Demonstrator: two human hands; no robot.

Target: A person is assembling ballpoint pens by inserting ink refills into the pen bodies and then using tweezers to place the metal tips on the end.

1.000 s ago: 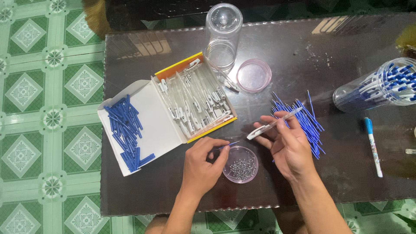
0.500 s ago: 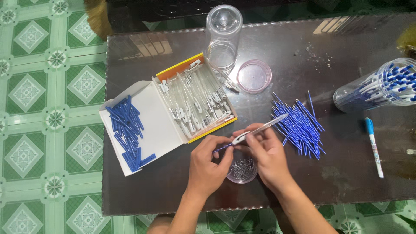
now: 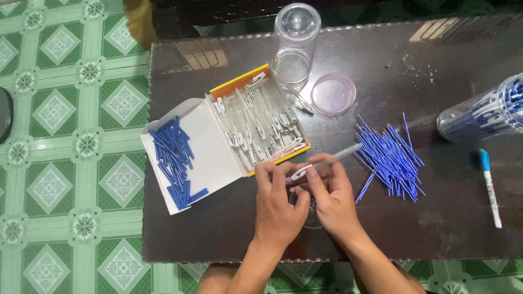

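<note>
Both my hands have come together now over the little round dish, where a second ago my right hand was off toward the loose blue refills on its own. My left hand and right fingers are both pinched on the clear pen barrel, just below the open box. So I'd say I'm mid-assembly on this one, with the dish mostly hidden under my hands on the dark surface.

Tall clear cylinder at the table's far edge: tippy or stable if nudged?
The clear cylinder looks empty and tall for its base, so probably light and apt to tip. Once down, its round wall would likely roll, as the pen-filled cylinder lying on its side suggests.
</note>
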